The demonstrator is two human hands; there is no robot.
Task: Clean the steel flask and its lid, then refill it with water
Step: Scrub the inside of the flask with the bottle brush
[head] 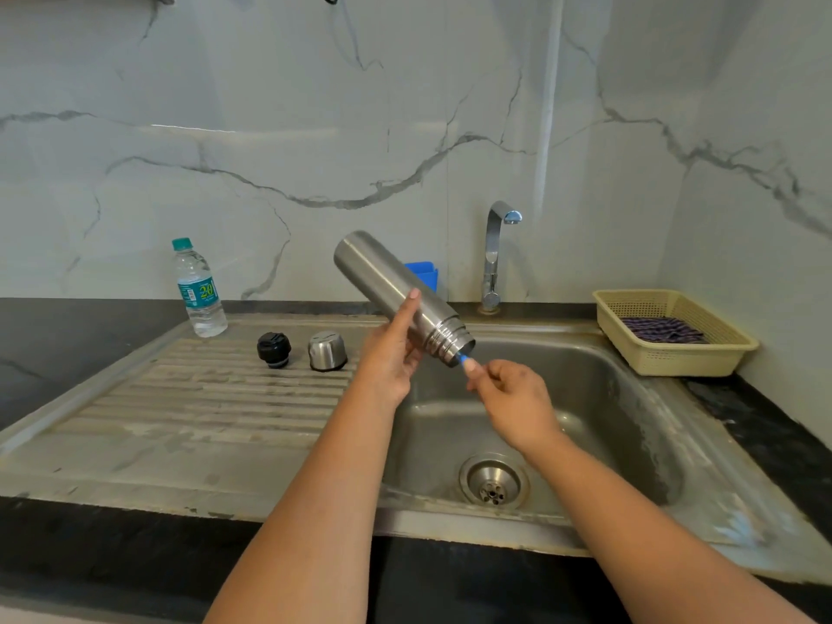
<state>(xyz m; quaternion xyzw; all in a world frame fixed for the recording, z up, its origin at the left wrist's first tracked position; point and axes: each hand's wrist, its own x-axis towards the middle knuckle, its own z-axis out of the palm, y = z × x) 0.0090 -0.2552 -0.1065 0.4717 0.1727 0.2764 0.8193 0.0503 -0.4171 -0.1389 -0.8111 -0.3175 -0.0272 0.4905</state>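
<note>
Now, gripping the steel flask [396, 290] in the left hand [391, 358], mouth tilted down over the sink [630, 425]; pinching a blue brush handle [463, 358] in the right hand [513, 396], head hidden inside. Scrubbing step, by the look. Next, probably: working the brush, rinsing under the tap [495, 249]. Black stopper [273, 349] and steel cup lid [327, 350] waiting on the drainboard [180, 398]; water bottle [199, 290] nearly full; basket [675, 353] holding cloth.

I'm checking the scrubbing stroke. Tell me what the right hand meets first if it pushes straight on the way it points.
The right hand points up-left at the steel flask, and would likely meet its threaded mouth first. The blue handle it pinches already enters there.
</note>
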